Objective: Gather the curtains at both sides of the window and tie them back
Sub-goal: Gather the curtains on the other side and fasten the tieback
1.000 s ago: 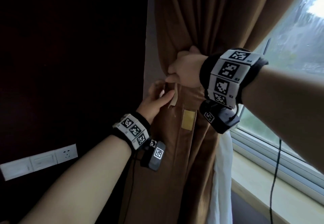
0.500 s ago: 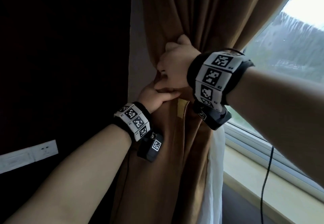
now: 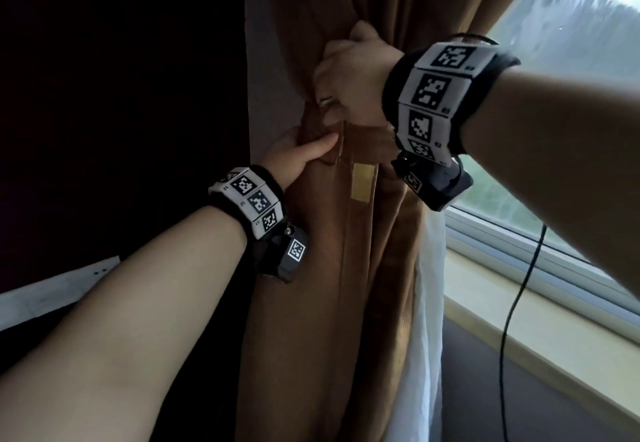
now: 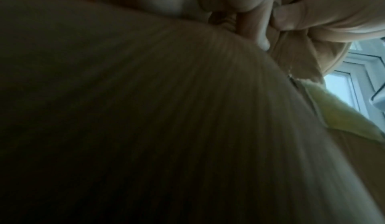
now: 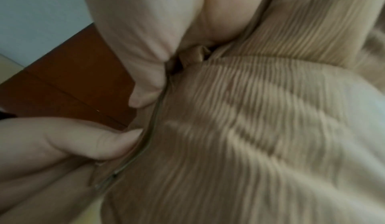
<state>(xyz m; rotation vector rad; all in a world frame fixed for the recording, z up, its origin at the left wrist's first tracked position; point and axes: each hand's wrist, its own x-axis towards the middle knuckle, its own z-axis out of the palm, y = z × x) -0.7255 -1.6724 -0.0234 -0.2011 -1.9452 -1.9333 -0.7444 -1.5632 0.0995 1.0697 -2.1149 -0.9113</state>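
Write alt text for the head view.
Both hands work at a gathered brown curtain: the right hand grips the bunch, the left hand pinches the fabric just below. A white sheer hangs behind, beside the window.

Dark wood wall panel (image 3: 114, 102) at left, nearly black in the head view. White outlet strip (image 3: 55, 289) low on that panel, slanting upward to the right. Pale windowsill (image 3: 540, 317) at lower right, beneath a white window frame (image 3: 519, 233). Thin black cable (image 3: 512, 310) hanging down across the sill. Blurred greenery, perhaps trees, beyond the glass (image 3: 588, 26).
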